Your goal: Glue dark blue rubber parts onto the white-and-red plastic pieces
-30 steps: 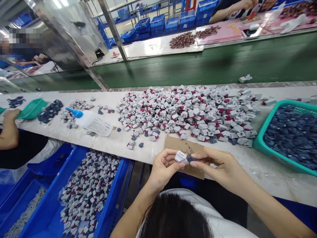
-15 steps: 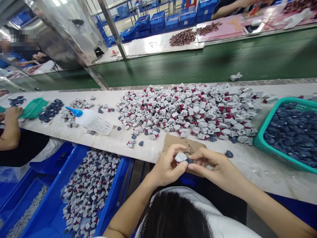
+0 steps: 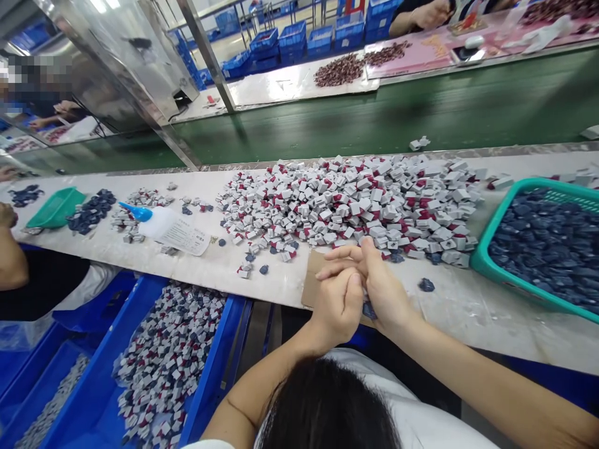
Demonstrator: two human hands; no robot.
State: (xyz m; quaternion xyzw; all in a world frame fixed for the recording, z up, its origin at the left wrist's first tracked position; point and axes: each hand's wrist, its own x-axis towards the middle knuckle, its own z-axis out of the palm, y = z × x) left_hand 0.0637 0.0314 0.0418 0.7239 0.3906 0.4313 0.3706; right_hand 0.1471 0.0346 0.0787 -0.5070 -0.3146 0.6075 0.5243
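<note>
My left hand is closed in a fist just above a piece of brown cardboard. Half a second earlier it held a small grey-and-dark-red plastic part, which the fingers now hide. Pressed against the fist is my right hand, its fingers stretched out flat over the left knuckles. A dark blue plastic piece peeks out below, between the two hands; whether it is joined to the grey part is hidden. Beyond the hands lies a big heap of grey-and-dark-red parts. One loose dark blue piece rests to the right.
A green basket of dark blue pieces stands at right. On the left lie a white bottle with a blue nozzle and a green scoop. A blue bin of parts sits below. Behind runs a green conveyor; co-workers sit nearby.
My left fingers have closed into a fist over the grey part. My right hand has gone from a fingertip pinch on the dark blue piece to flat fingers against that fist.
</note>
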